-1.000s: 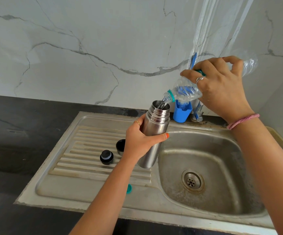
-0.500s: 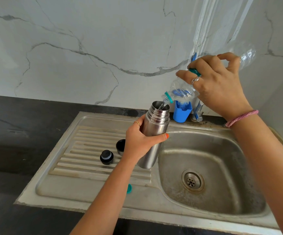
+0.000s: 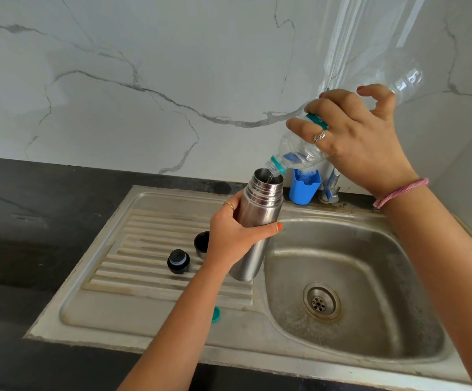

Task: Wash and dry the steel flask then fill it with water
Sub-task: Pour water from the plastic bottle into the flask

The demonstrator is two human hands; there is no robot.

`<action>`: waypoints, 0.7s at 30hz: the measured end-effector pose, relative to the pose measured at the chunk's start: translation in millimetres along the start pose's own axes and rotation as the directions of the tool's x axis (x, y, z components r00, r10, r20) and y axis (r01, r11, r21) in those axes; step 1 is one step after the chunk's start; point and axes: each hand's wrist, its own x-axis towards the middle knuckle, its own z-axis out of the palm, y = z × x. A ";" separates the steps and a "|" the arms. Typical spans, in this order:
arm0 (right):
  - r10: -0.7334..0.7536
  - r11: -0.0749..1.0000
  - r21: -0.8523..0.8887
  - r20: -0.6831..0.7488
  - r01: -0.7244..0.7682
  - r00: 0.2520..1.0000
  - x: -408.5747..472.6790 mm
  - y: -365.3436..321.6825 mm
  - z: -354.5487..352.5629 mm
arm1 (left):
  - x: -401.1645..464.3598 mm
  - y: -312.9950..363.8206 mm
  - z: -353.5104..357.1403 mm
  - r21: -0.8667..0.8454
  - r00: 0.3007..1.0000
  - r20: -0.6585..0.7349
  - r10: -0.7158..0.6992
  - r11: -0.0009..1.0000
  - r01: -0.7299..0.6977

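The left hand [image 3: 230, 238] grips the rigid, slick steel flask [image 3: 257, 221] mid-body, a sound hold as it grows heavier, while the right hand [image 3: 353, 142] clasps the light, crushable plastic bottle [image 3: 299, 153] tipped into its mouth.

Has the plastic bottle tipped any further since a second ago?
Yes. The plastic bottle is tilted steeper: its base has risen up the marble wall, while its mouth stays over the steel flask.
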 end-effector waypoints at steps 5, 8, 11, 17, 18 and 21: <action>-0.039 0.999 -0.031 -0.024 0.038 0.999 0.5 -0.2 2.1 | -0.7 1.7 -0.3 0.006 1.000 0.001 -0.002 1.000 0.002; -0.049 0.999 -0.023 -0.017 0.048 0.999 0.5 0.0 1.9 | -1.1 2.1 -0.9 0.007 1.000 -0.002 -0.002 1.000 0.002; -0.040 0.999 -0.020 -0.021 0.039 0.999 2.2 -0.2 2.1 | -1.6 2.4 -1.5 0.007 1.000 -0.005 -0.005 1.000 0.005; -0.004 1.000 -0.022 -0.040 0.003 0.999 1.6 -3.5 6.4 | -1.7 4.6 -4.7 -0.005 1.000 -0.003 -0.003 1.000 0.003; 0.000 1.000 -0.017 -0.037 -0.001 0.999 1.2 -4.3 7.3 | -1.4 4.6 -5.4 -0.012 1.000 -0.005 -0.003 1.000 0.003; 0.009 1.000 -0.003 -0.029 -0.009 1.000 -0.7 -8.4 9.0 | 0.2 3.7 -8.4 -0.026 1.000 -0.007 -0.003 1.000 0.003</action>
